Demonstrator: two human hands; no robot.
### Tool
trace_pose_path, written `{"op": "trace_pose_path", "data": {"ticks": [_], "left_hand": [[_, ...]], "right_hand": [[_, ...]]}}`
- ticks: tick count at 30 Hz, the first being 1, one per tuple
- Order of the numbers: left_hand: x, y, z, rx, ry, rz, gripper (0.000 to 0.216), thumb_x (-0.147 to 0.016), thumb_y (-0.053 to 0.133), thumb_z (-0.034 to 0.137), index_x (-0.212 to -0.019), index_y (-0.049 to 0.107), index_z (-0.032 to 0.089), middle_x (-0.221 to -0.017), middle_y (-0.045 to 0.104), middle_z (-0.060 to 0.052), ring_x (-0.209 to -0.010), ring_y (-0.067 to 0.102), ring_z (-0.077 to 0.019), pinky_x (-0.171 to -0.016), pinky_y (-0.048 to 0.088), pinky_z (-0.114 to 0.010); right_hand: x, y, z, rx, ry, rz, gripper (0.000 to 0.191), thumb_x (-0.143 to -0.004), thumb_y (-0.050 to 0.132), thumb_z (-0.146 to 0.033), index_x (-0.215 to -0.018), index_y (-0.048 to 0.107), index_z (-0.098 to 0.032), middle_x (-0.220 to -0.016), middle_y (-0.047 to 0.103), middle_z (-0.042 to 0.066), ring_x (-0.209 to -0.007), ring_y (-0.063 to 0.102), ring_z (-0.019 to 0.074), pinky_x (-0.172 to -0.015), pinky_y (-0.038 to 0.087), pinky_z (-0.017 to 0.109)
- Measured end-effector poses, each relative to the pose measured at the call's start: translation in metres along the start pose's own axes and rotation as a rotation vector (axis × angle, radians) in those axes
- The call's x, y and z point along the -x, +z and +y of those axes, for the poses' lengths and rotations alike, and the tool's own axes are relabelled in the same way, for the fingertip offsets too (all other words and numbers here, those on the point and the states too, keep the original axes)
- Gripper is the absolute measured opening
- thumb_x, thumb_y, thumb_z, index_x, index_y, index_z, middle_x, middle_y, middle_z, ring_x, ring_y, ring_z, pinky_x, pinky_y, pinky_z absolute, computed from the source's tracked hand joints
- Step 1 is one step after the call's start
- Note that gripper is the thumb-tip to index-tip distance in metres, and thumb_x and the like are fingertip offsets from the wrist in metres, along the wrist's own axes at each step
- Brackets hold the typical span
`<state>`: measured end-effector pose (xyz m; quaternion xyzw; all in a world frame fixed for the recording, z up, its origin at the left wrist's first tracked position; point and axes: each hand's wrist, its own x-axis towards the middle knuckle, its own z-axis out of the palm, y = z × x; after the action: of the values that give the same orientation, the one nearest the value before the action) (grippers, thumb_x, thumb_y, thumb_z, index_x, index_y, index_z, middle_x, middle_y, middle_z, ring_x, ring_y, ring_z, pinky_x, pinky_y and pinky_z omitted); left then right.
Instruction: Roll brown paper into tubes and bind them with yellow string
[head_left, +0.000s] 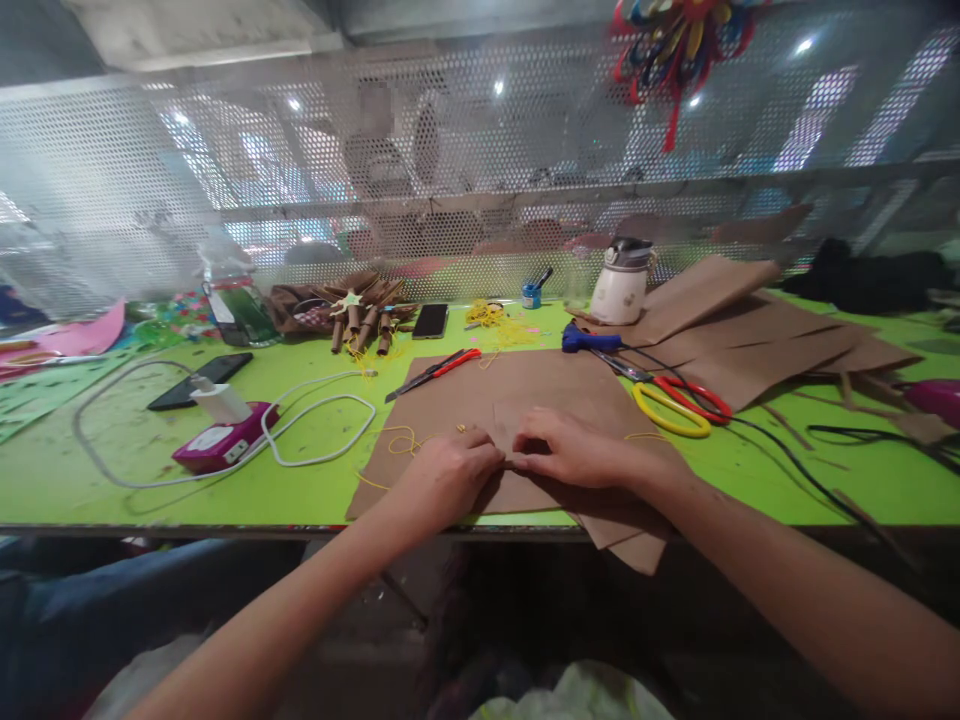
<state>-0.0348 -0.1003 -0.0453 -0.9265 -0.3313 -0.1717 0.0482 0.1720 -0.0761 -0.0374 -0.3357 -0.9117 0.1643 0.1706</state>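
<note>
A brown kraft paper sheet [442, 410] lies at the table's front edge, with more brown paper on it. My left hand [457, 468] is closed, its fingertips pinching a paper edge. Close beside it my right hand [566, 448] pinches the same edge between thumb and fingers. The pinched part is mostly hidden by the fingers. Red-handled scissors [439, 372] rest on the sheet's far left corner. To the left of my left hand, a thin yellow string [401, 438] curls over the paper.
Red-and-yellow scissors [675, 405] and a blue glue gun [592, 340] lie right, near stacked brown paper [765, 345]. A white bottle [622, 285] stands behind. Left are a purple power strip [225, 438], a white cable [322, 462] and a dark phone [202, 380]. Paper rolls [367, 325] lie at the back.
</note>
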Motion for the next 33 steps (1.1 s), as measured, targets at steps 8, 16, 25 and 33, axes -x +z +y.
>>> {"op": "trace_pose_path", "data": {"ticks": [8, 16, 25, 33], "left_hand": [[-0.003, 0.002, -0.006, 0.08, -0.047, -0.016, 0.022, -0.087, 0.048, 0.019, -0.08, 0.069, 0.016, -0.075, 0.064, -0.006, -0.071, 0.059, -0.0139, -0.063, 0.042, -0.023], [-0.003, 0.001, -0.007, 0.146, -0.087, -0.001, 0.024, -0.089, 0.048, 0.023, -0.08, 0.069, 0.015, -0.076, 0.065, -0.006, -0.072, 0.059, -0.014, -0.066, 0.042, -0.023], [-0.003, 0.002, -0.007, 0.181, -0.143, 0.005, 0.025, -0.088, 0.051, 0.028, -0.082, 0.071, 0.016, -0.078, 0.065, -0.007, -0.075, 0.059, -0.0143, -0.069, 0.043, -0.024], [-0.014, -0.009, -0.013, 0.332, -0.228, -0.102, 0.022, -0.084, 0.055, 0.03, -0.08, 0.073, 0.017, -0.076, 0.064, -0.003, -0.067, 0.057, -0.0113, -0.063, 0.04, -0.021]], "right_hand": [[0.003, 0.004, 0.0, -0.028, 0.038, 0.114, 0.019, -0.081, 0.061, -0.029, -0.092, 0.063, -0.014, -0.089, 0.062, 0.008, -0.083, 0.053, 0.0177, -0.072, 0.041, 0.028], [0.008, 0.003, -0.01, 0.131, -0.16, 0.123, 0.013, -0.087, 0.051, -0.018, -0.086, 0.064, -0.016, -0.087, 0.06, 0.008, -0.087, 0.05, 0.0188, -0.076, 0.04, 0.032], [0.011, 0.012, -0.005, 0.368, -0.251, 0.167, 0.018, -0.089, 0.047, -0.019, -0.082, 0.064, -0.014, -0.084, 0.058, 0.009, -0.084, 0.044, 0.0209, -0.076, 0.037, 0.035], [0.003, 0.017, 0.004, 0.471, -0.282, 0.127, 0.02, -0.088, 0.049, -0.02, -0.075, 0.063, -0.014, -0.08, 0.058, 0.009, -0.081, 0.043, 0.0211, -0.072, 0.034, 0.035]]}}
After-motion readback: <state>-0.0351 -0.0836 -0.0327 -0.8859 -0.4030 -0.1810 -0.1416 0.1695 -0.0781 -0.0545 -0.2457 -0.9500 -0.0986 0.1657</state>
